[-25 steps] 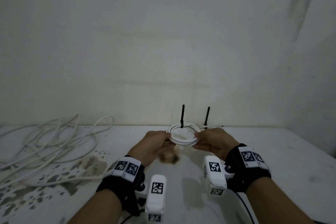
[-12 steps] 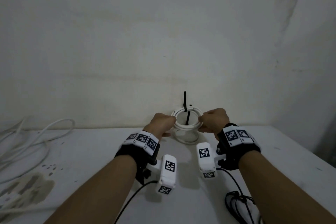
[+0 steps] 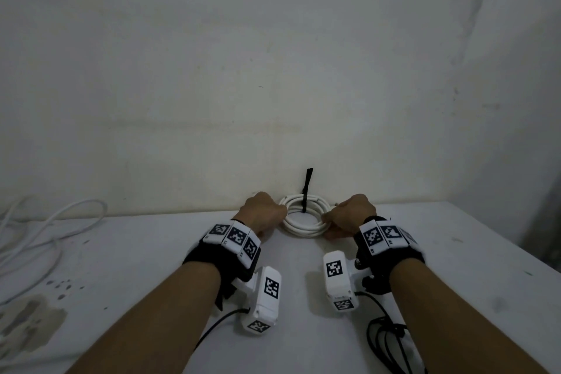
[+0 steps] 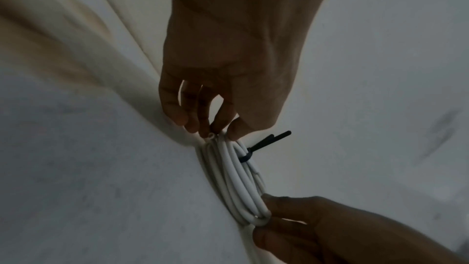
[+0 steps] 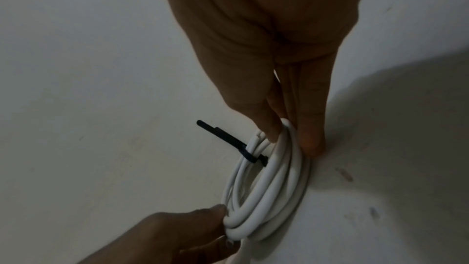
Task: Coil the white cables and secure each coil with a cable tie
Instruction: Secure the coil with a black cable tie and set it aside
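A white cable coil [image 3: 305, 217] sits low at the back of the white table [image 3: 303, 282], close to the wall. A black cable tie [image 3: 306, 191] wraps its far side, with the tail sticking up. My left hand [image 3: 264, 209] pinches the coil's left side. In the left wrist view the left hand [image 4: 218, 130] nips the strands of the coil [image 4: 236, 178] beside the tie [image 4: 261, 144]. My right hand [image 3: 352, 215] grips the right side. In the right wrist view the right hand [image 5: 289, 138] holds the coil [image 5: 269, 194] between thumb and fingers, near the tie [image 5: 228, 142].
Loose white cables [image 3: 45, 231] sprawl over the table's far left. Dark stains [image 3: 30, 319] mark the near left. A black cord bundle [image 3: 388, 343] lies by my right forearm. The wall stands directly behind the coil, and the table's right edge [image 3: 501, 249] runs diagonally.
Both hands have carried the coil away from me toward the wall and lowered it to the table. My view has turned right, so the loose cables sit farther left.
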The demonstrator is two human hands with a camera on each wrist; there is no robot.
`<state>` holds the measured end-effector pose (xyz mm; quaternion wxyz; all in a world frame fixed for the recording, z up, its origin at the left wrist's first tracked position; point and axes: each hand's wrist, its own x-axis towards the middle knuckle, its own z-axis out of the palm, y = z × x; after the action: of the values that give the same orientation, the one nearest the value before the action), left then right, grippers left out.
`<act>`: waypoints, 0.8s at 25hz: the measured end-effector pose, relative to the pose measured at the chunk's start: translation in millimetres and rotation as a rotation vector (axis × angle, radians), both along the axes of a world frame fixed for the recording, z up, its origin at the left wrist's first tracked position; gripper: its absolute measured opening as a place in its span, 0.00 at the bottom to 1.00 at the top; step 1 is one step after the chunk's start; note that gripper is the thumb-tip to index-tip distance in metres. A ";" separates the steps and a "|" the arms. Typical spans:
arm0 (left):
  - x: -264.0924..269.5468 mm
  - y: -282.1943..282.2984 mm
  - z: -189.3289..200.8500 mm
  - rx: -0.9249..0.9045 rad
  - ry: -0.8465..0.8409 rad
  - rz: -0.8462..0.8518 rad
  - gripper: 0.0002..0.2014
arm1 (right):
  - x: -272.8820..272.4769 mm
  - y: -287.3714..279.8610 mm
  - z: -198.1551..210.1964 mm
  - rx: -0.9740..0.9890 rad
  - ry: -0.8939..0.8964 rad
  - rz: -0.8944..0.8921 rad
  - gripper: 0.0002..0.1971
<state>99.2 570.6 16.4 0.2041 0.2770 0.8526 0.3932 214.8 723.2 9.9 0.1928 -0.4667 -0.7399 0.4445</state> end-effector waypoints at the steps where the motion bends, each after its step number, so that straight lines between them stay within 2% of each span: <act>1: 1.4 0.9 -0.8 -0.011 0.023 -0.008 0.10 | 0.4 -0.7 1.4 0.006 -0.002 -0.001 0.18; 4: 5.2 2.1 -2.5 -0.007 0.027 0.018 0.11 | -0.1 -2.9 2.7 0.021 -0.006 0.007 0.17; 6: 3.1 1.4 -3.0 0.014 -0.028 0.046 0.12 | 1.7 -3.9 2.9 0.027 -0.032 0.029 0.21; 10: -6.1 -14.0 -0.9 0.117 -0.208 0.116 0.27 | 12.4 -9.5 15.4 0.030 -0.080 0.041 0.26; 15: -3.5 -60.9 24.1 0.223 -0.309 0.182 0.21 | 34.6 -48.8 62.9 0.244 -0.149 0.135 0.19; 20: 7.9 -145.5 63.5 0.272 -0.301 0.153 0.15 | 35.8 -142.6 109.7 0.327 -0.199 0.446 0.18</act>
<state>107.1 425.1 79.8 0.2593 0.1745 0.7702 0.5560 250.6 580.7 119.6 0.0893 -0.2965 -0.9013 0.3029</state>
